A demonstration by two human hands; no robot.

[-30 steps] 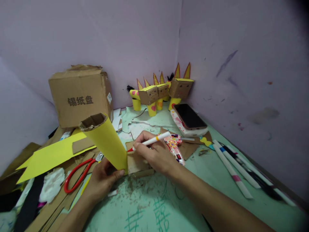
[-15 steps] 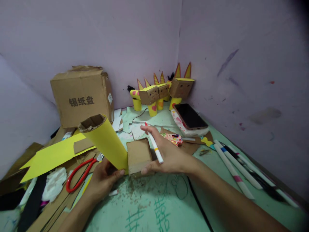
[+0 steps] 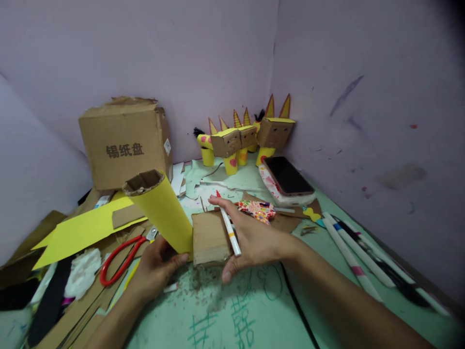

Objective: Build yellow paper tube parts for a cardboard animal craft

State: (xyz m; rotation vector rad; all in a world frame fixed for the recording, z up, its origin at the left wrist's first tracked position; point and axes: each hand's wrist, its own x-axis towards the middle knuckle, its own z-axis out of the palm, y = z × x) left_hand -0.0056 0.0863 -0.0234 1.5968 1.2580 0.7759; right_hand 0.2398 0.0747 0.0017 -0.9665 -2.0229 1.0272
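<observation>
My left hand (image 3: 160, 269) closes around the lower end of a yellow paper-covered cardboard tube (image 3: 163, 211), which leans left with its open brown end up. Against the tube's base sits a small brown cardboard box (image 3: 210, 237) on the table. My right hand (image 3: 250, 237) is at the box's right side, thumb spread away from the fingers. A white marker with a red tip and an orange band (image 3: 230, 230) rests in that hand, tip pointing away from me. The right fingers' contact with the box is partly hidden.
Red-handled scissors (image 3: 119, 259), yellow paper (image 3: 83, 225) and cardboard strips lie left, before a large carton (image 3: 125, 145). Cardboard animal figures (image 3: 227, 143) stand at the back. A phone (image 3: 286, 175), a floral-patterned object (image 3: 257, 211) and several markers (image 3: 354, 264) are on the right.
My right thumb has come off the small box's front edge and spread toward me. The marker has shifted slightly with that hand. My left hand keeps hold of the tube.
</observation>
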